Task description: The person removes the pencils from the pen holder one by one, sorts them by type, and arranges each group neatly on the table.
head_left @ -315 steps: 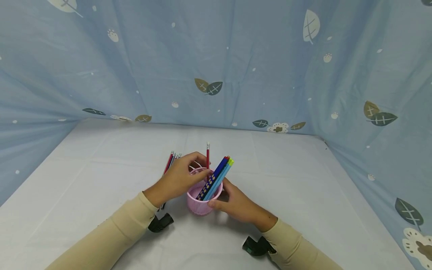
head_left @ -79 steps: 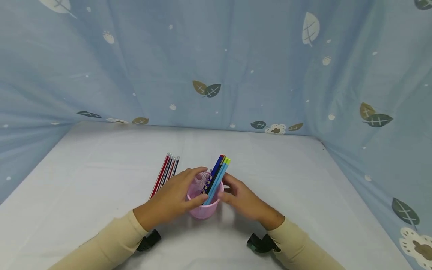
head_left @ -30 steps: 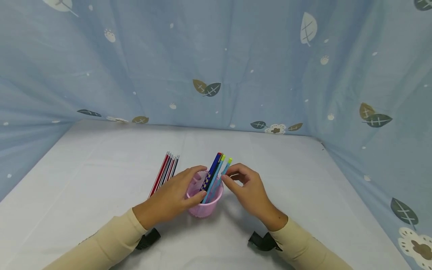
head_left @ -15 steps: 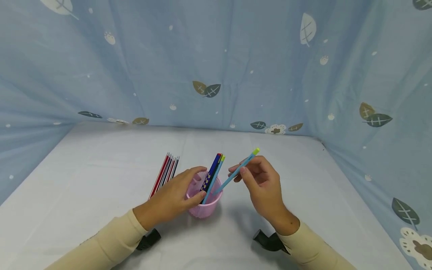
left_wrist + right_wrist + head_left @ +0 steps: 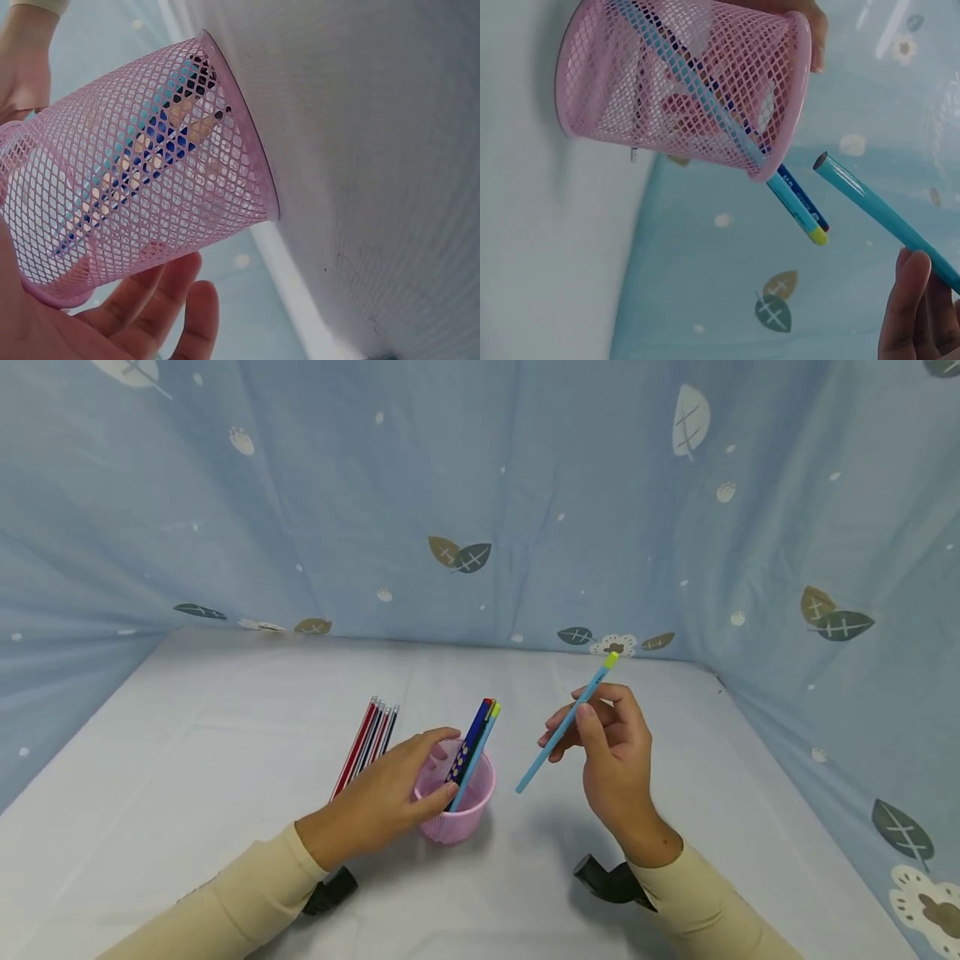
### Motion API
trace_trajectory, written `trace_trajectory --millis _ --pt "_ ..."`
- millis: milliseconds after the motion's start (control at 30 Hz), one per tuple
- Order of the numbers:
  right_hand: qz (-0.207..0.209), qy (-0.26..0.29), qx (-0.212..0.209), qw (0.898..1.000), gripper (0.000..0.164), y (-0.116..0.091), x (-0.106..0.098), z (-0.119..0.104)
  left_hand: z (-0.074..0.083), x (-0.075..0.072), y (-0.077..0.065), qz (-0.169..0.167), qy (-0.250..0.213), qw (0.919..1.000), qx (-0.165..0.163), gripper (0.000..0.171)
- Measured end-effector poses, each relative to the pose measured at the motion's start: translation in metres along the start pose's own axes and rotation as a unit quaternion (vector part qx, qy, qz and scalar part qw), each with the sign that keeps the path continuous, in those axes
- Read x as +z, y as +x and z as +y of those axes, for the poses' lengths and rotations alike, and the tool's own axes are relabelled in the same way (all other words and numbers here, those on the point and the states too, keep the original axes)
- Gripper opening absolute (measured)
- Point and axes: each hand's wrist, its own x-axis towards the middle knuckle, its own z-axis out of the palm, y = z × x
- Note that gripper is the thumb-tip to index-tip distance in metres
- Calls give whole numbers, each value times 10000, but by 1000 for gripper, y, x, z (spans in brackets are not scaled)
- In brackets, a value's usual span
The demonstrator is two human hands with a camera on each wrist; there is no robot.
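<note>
My left hand [image 5: 375, 802] holds the pink mesh pen cup [image 5: 452, 828] by its left side, thumb on the near rim and fingers round the far side. A dark blue pencil with gold spots [image 5: 477, 727] and a light blue pencil with a yellow end [image 5: 474, 762] lean to the right in the cup; a black pencil shows partly behind them. To the right of the cup, my right hand [image 5: 618, 768] pinches another light blue pencil [image 5: 534, 772], tilted with its yellow end up. In the right wrist view the held pencil's [image 5: 870, 202] lower end is outside the cup's rim.
Several red and dark striped pencils [image 5: 363, 743] lie in a bundle left of the cup, partly hidden behind my left hand. A white cloth covers the table [image 5: 247, 710]. A blue leaf-print curtain [image 5: 360, 493] hangs behind and at the sides.
The right hand drew the light blue pencil out of the cup and moved up and right. Much earlier, the left hand pinched a red pencil in the cup; now it holds the cup.
</note>
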Motion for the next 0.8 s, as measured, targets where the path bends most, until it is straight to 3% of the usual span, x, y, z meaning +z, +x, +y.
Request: trace_trajectory --millis 133,367,600,800 --pt "-103 -241 502 9984 15 -1 0 2 0 0 0 -4 -44 10000 -28 61" --pt "-266 -428 1522 9871 14 -2 -2 20 0 0 -1 -6 -101 9999 -26 60" --pt "-722 -566 2690 9588 18 -3 -7 40 -1 0 -1 8 -67 10000 35 60" --pt "-932 -649 3176 9414 23 -4 -8 51 -1 0 0 24 -64 10000 47 60"
